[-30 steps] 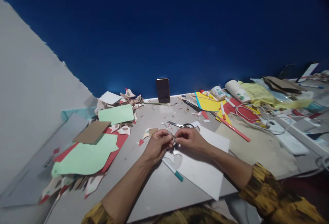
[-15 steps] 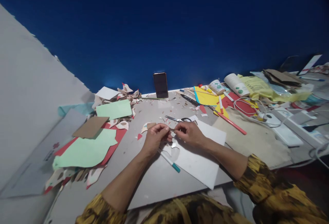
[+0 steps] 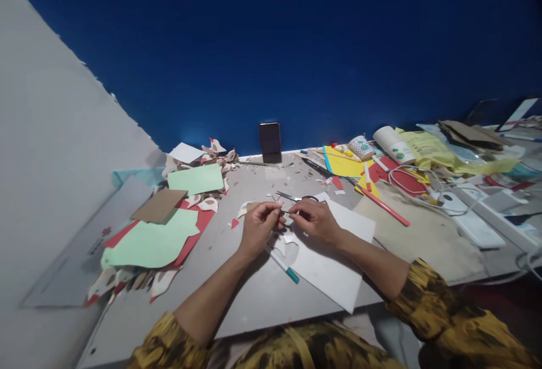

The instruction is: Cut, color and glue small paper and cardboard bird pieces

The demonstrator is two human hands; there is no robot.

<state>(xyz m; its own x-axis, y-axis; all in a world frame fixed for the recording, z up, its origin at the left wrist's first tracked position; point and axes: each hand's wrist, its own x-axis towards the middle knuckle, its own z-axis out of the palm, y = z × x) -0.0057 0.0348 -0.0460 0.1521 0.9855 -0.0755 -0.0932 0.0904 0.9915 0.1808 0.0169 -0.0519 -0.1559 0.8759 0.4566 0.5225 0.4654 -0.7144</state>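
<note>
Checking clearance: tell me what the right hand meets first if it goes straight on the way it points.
The right hand points left: first the thin strip it pinches, then, likely at the same depth, the left hand.

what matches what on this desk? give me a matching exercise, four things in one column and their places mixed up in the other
Things:
1. dark rectangular phone
2. white marker pen with a teal cap
3. brown cardboard rectangle
4. thin dark strip

Places:
A. pinched between the left hand and the right hand
B. on the pile of green and red paper at the left
C. propped upright against the blue wall
D. lying flat right beside the left hand

Pairs: 1-C, 2-D, 3-B, 4-A
</note>
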